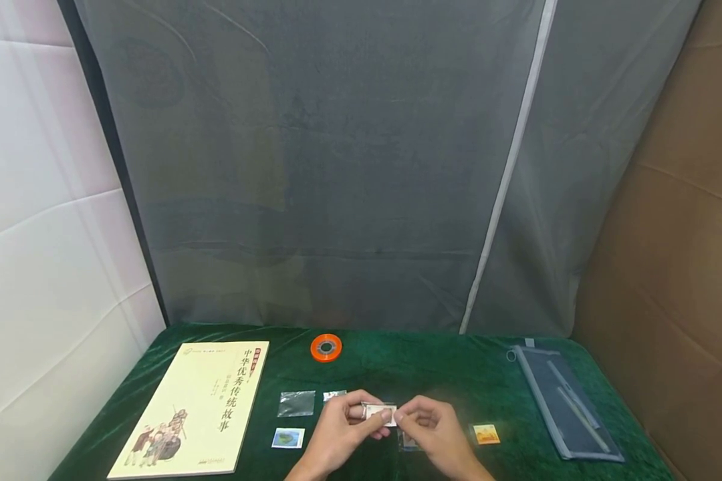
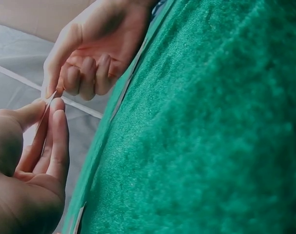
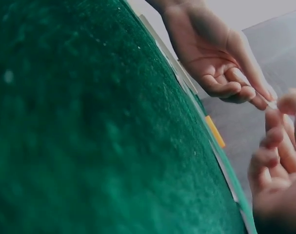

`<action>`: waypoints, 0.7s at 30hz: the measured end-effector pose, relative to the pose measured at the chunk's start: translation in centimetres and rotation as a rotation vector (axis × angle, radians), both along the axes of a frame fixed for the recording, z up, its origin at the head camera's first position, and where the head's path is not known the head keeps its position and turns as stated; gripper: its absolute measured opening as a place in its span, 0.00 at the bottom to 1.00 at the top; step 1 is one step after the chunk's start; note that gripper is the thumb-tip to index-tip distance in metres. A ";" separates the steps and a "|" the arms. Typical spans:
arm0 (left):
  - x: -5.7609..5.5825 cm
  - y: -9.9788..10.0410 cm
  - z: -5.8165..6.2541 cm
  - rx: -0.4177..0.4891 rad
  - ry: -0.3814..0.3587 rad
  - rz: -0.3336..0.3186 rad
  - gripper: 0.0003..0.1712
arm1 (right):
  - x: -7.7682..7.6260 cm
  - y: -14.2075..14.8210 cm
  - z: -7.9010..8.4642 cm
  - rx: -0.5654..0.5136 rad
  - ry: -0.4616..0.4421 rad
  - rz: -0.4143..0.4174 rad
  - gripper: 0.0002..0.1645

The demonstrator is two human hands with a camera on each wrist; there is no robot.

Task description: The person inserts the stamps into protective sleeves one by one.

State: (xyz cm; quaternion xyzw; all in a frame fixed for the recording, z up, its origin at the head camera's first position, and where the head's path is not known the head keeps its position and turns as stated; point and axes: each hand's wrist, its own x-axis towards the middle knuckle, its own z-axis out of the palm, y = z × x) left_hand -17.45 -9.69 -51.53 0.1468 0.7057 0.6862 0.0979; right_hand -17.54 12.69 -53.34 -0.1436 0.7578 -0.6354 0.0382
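Observation:
My left hand [image 1: 341, 431] pinches a small pale postage stamp [image 1: 376, 413] between thumb and fingers, above the table. At the stamp's right edge, my right hand [image 1: 431, 427] pinches it with thumb and index fingertip, the other fingers curled. Edge-on, the stamp [image 2: 42, 114] shows as a thin strip in the left wrist view; the fingertips of both hands meet at its end. Below the right hand lies a clear small sleeve [image 1: 406, 441], partly hidden. A blue-green stamp [image 1: 287, 438] lies left of the hands, and a yellow stamp [image 1: 487, 434] lies right of them.
A cream book [image 1: 198, 401] lies on the left of the green cloth [image 1: 373, 354]. Behind the hands is an orange ring-shaped roll [image 1: 326, 348]. A clear plastic sleeve [image 1: 297, 403] lies near the blue-green stamp. On the right, a dark mesh pouch [image 1: 562, 401] holds slim tools.

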 end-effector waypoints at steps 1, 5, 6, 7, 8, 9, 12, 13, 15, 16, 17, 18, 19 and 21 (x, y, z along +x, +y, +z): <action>0.0 0.0 0.0 -0.006 0.001 -0.001 0.13 | 0.0 -0.1 0.1 0.000 0.008 -0.010 0.08; 0.1 0.0 0.1 -0.028 0.027 -0.017 0.12 | 0.2 -0.3 0.6 0.014 0.037 -0.006 0.16; 0.1 0.0 0.1 -0.038 0.036 -0.021 0.11 | 0.2 -0.3 0.8 0.023 0.039 0.010 0.17; 0.2 0.0 0.1 -0.051 0.046 -0.025 0.11 | 0.3 -0.2 0.9 0.032 0.043 0.027 0.17; 0.2 0.1 0.1 -0.060 0.055 -0.027 0.11 | 0.3 -0.2 1.0 0.041 0.044 0.042 0.17; 0.3 0.1 0.0 -0.070 0.059 -0.028 0.10 | 0.3 -0.2 1.1 0.052 0.049 0.054 0.17; 0.4 0.0 -0.2 -0.083 0.056 -0.036 0.10 | 0.3 -0.2 1.3 0.076 0.056 0.065 0.13; 0.4 -0.1 -0.2 -0.085 0.050 -0.041 0.11 | 0.3 -0.2 1.4 0.082 0.061 0.064 0.12; 0.4 -0.3 -0.4 -0.096 0.037 -0.057 0.11 | 0.2 -0.3 1.3 0.099 0.072 0.068 0.11; 0.4 -0.5 -0.4 -0.104 0.031 -0.065 0.11 | 0.1 -0.3 1.3 0.110 0.077 0.071 0.11; 0.3 -0.8 -0.4 -0.126 0.031 -0.068 0.11 | 0.0 -0.4 1.2 0.126 0.086 0.077 0.11; 0.3 -1.0 -0.4 -0.151 0.037 -0.067 0.11 | -0.1 -0.4 1.2 0.142 0.090 0.079 0.11; 0.3 -1.3 -0.3 -0.186 0.049 -0.065 0.10 | -0.1 -0.5 1.1 0.158 0.097 0.083 0.11; 0.4 -1.9 -0.1 -0.263 0.081 -0.053 0.09 | -0.2 -0.6 1.1 0.185 0.109 0.088 0.10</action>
